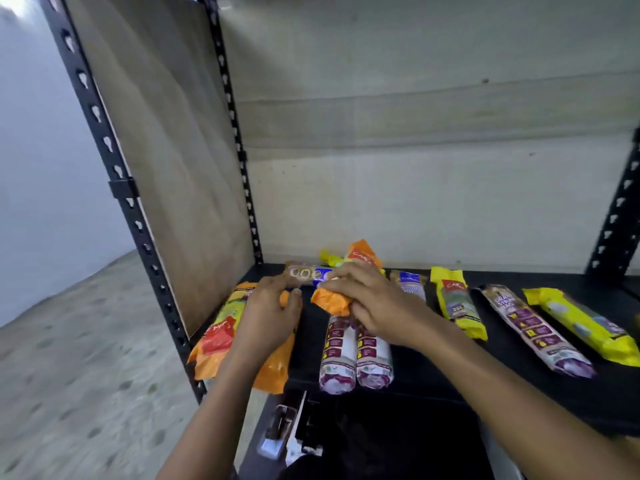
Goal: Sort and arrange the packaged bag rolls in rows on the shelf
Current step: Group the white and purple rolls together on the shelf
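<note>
Packaged bag rolls lie on a black shelf (433,372). My right hand (374,303) grips an orange roll (332,301) held above two white-and-purple rolls (356,358) lying side by side. My left hand (266,317) rests flat, fingers spread, on two orange rolls (218,334) at the shelf's left end. A brown-and-blue roll (308,274) lies crosswise behind the hands. To the right lie a yellow roll (457,303), a white-and-purple roll (533,329) and another yellow roll (581,323).
A plywood side panel (166,150) and black perforated uprights (114,168) close the left side. A pale wall (415,150) stands behind the shelf. Another black upright (620,209) rises at the right. Dark objects (298,431) sit below the shelf's front edge.
</note>
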